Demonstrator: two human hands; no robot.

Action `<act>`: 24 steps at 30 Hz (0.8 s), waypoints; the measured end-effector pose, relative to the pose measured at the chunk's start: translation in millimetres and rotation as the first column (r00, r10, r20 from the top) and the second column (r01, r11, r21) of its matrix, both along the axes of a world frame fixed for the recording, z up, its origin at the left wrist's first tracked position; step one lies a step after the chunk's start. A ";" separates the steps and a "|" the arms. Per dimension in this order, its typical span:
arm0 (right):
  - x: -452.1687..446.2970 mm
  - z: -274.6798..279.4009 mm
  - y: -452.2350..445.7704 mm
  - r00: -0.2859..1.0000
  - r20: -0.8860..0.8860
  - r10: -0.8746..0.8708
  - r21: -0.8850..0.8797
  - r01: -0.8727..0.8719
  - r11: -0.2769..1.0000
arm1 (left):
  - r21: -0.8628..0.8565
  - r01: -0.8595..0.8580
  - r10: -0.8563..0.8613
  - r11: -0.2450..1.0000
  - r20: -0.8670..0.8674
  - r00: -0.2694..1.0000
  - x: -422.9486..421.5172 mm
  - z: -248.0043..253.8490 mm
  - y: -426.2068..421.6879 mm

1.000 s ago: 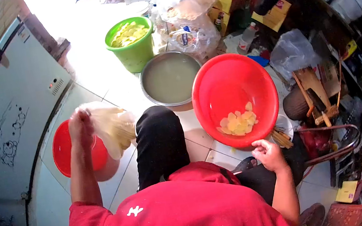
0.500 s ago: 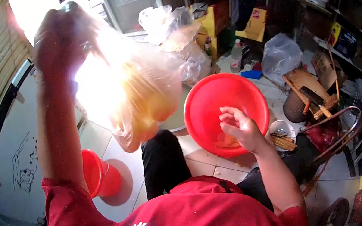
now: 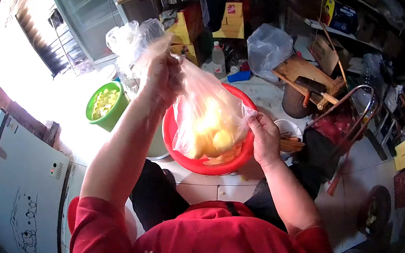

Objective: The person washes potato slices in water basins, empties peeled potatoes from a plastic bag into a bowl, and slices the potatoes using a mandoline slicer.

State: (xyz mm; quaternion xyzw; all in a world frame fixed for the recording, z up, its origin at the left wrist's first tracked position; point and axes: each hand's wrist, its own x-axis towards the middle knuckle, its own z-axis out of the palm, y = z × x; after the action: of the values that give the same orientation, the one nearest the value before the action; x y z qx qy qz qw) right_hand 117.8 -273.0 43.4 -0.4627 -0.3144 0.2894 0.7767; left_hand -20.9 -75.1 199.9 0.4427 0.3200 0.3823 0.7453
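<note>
A clear plastic bag (image 3: pixel 212 120) with yellowish pieces inside hangs over a red basin (image 3: pixel 242 161). My left hand (image 3: pixel 166 77) is closed round the gathered top of the bag. At the bag's right side, my right hand (image 3: pixel 263 135) pinches the plastic near a lower corner. Pale yellow slices (image 3: pixel 225 155) lie in the basin, partly hidden behind the bag.
A green bucket (image 3: pixel 124 102) of yellow slices stands at the left, beside a mostly hidden metal basin (image 3: pixel 157 146). A white chest (image 3: pixel 24 195) is at far left. Right of the red basin are a white bowl (image 3: pixel 286 127) with sticks and a metal-framed chair (image 3: pixel 367 107).
My left hand has carried the bag rightward over the red basin. My right hand has closed on the bag's side. The view has turned to the right.
</note>
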 end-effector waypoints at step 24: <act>14.8 82.0 87.5 0.993 0.104 -0.054 0.157 0.038 0.987 | 0.544 0.387 -0.121 0.745 -0.460 0.880 -16.8 -105.0 25.0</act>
State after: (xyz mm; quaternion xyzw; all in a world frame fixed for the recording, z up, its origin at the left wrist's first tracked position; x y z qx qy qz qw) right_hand 132.6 -185.5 125.4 -0.4230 -0.3667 0.2206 0.7987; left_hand -37.7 -50.1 94.9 0.7707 0.2552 0.2608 0.5224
